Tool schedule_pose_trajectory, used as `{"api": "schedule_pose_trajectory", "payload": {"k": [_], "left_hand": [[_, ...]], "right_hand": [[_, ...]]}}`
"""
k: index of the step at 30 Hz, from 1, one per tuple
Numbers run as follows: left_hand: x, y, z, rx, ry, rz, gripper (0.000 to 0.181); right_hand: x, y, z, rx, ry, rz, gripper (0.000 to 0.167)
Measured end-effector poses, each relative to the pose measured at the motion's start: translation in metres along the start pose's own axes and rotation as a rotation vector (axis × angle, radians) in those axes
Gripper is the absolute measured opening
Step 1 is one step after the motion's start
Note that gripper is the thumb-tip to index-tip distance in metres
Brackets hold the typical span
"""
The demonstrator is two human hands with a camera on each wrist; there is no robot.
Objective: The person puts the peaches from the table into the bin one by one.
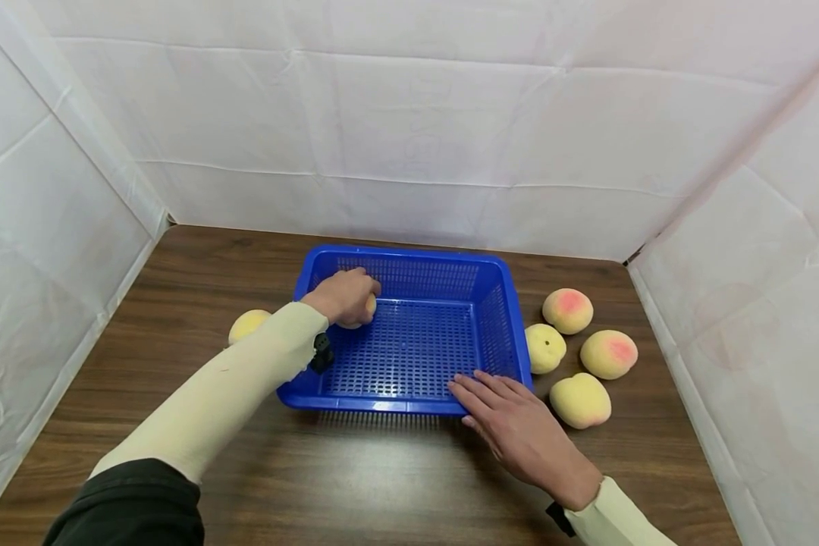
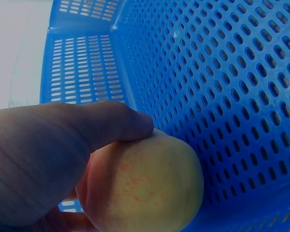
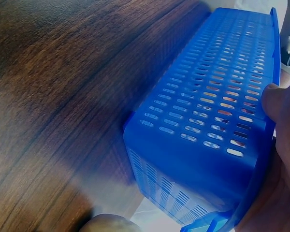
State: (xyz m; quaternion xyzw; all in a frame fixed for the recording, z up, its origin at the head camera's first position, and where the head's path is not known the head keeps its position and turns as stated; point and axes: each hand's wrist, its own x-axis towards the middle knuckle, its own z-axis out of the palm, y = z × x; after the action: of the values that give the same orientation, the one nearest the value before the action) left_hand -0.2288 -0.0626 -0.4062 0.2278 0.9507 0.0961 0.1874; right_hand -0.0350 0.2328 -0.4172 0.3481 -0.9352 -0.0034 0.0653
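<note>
A blue plastic basket (image 1: 409,349) with slotted walls stands on the wooden table. Inside its left part, the left hand (image 1: 346,296) grips a yellow peach with a reddish blush (image 2: 150,188), thumb along its top; the peach is close to the basket floor. The other left fingers are mostly hidden behind the fruit. At the near right corner, the right hand (image 1: 512,425) holds the basket's rim. Its fingers reach over the inner side while the thumb (image 3: 272,101) lies against the outside.
Left of the basket, another peach (image 1: 247,326) is partly covered by the left forearm. Several peaches (image 1: 609,354) lie close together beyond the basket's right wall. White sheeting (image 1: 409,114) encloses the table (image 1: 382,485) at the back and both sides.
</note>
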Motion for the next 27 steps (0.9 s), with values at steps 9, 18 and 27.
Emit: {"api": "schedule_pose_trajectory", "payload": {"k": [9, 18, 27], "left_hand": [[-0.001, 0.0025, 0.0049, 0.003, 0.0, -0.026, 0.051], [-0.0036, 0.0059, 0.0034, -0.032, 0.017, -0.032, 0.049], [-0.0071, 0.0058, 0.0025, -0.037, 0.011, -0.062, 0.05]], "right_hand": [[-0.0005, -0.0009, -0.0008, 0.009, 0.001, 0.003, 0.048], [-0.0011, 0.0011, -0.001, 0.014, -0.003, 0.003, 0.049], [0.0001, -0.0003, 0.0007, 0.019, 0.007, 0.001, 0.049]]}}
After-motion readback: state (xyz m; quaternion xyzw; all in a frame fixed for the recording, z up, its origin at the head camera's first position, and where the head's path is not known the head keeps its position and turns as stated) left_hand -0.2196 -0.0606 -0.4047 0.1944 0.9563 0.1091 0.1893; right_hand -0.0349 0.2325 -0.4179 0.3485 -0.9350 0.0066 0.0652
